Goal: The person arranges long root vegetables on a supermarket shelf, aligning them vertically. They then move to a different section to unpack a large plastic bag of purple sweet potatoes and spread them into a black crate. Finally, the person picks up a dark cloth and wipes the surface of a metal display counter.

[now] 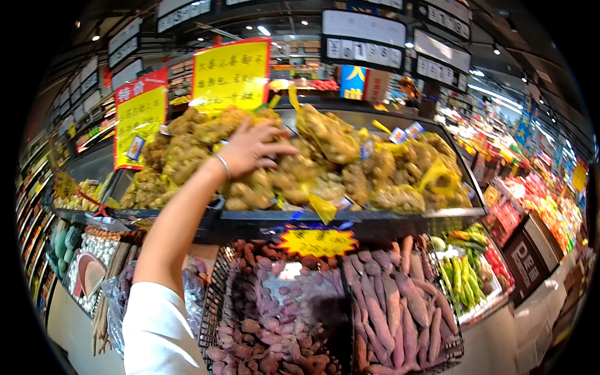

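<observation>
My left hand (255,147) reaches over a heaped display of ginger (340,134), its fingers spread and slightly curled onto the pieces. Nothing shows gripped between them, though the hand covers what lies right beneath. A thin band (223,166) circles the wrist, and a white sleeve (159,328) covers the upper arm. Much of the ginger is bagged in yellow mesh (439,178) with small blue-and-white tags (397,135). Loose-looking knobs (253,187) sit just below my palm. My right hand is out of view.
A dark shelf edge (350,220) fronts the ginger. Below stand black baskets of small purple tubers (262,344) and long sweet potatoes (394,306). Yellow signs (230,74) rise behind at left. Green peppers (462,281) lie to the right; long brown roots (112,281) lie left.
</observation>
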